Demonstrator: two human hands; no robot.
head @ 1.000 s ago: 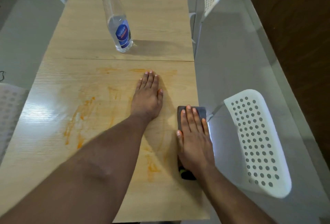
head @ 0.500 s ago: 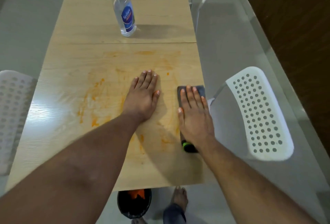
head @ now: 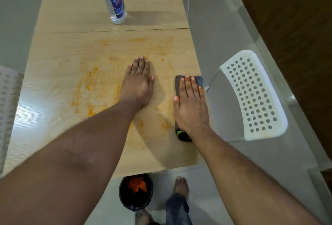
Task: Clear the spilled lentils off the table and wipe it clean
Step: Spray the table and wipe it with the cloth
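The light wooden table (head: 71, 153) carries orange lentil smears (head: 89, 97) across its middle and a single orange speck (head: 163, 60) beyond my hands. My left hand (head: 138, 84) lies flat on the tabletop with straight fingers. A dark grey cloth (head: 197, 81) with a black and green end (head: 182, 135) sits near the table's right edge, and my right hand (head: 190, 106) presses flat on top of it. On the floor below the near edge stands a black bin (head: 136, 191) holding orange lentils.
A clear spray bottle (head: 115, 2) with a blue label stands at the back of the table. White perforated chairs are at the right (head: 251, 95), at the left (head: 7, 99) and at the far end. My bare feet (head: 181, 186) are beside the bin.
The view has tilted down and back, bringing the bin and my feet into sight. Both hands stay flat; the right hand with the cloth has slid slightly nearer along the right edge.
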